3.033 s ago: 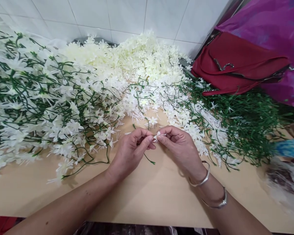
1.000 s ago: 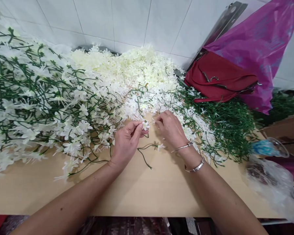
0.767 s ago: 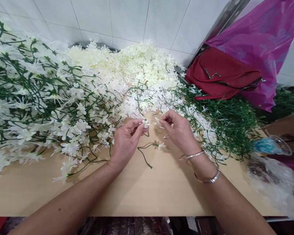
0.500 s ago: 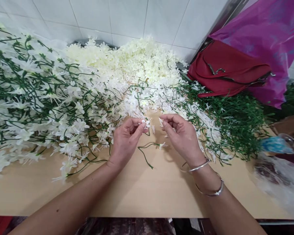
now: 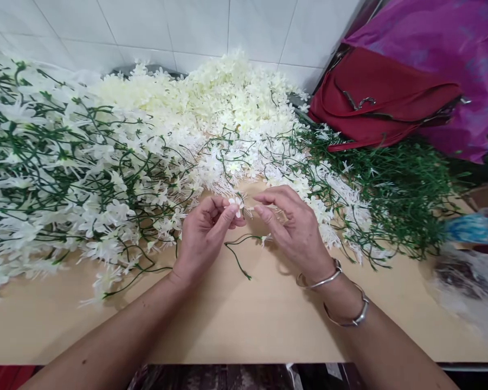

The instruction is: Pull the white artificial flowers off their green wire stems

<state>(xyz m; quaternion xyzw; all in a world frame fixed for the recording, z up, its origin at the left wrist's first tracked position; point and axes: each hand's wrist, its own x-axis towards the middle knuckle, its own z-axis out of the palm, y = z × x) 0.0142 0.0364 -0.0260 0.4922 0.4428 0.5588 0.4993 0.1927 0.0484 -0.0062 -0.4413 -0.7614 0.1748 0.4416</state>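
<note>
Right hand (image 5: 296,230) moved nearer round-petalled white flower (image 5: 237,203) in left hand (image 5: 203,230)

Lighting even; soft shadows on tabletop (image 5: 228,330). Far pale blossoms (image 5: 231,86) nearly washed out. Clear bag (image 5: 469,284), near right, blurred.

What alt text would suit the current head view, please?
A left hand pinches a white flower above a table; the right hand is close beside it. Heaped white blossoms and green stems lie beyond, near a red bag.
</note>
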